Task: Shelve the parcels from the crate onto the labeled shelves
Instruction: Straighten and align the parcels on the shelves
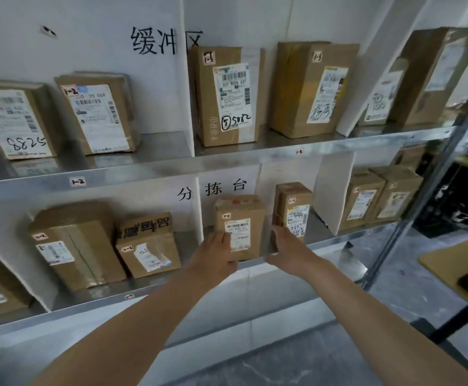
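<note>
Two hands bracket a small parcel (pixel 239 225) standing upright on the lower shelf (pixel 324 240), in the bay between two white dividers. The left hand (pixel 213 254) lies flat against its left face, the right hand (pixel 285 247) against its right — fingers extended and pressing, not curled around it. To seat it well, I judge it wants sliding straight back with its label facing out. Its base sits near the shelf lip, so a push inward is safer. A neighbouring parcel (pixel 294 211) stands just beside on the right — room is tight there, freer on the left.
</note>
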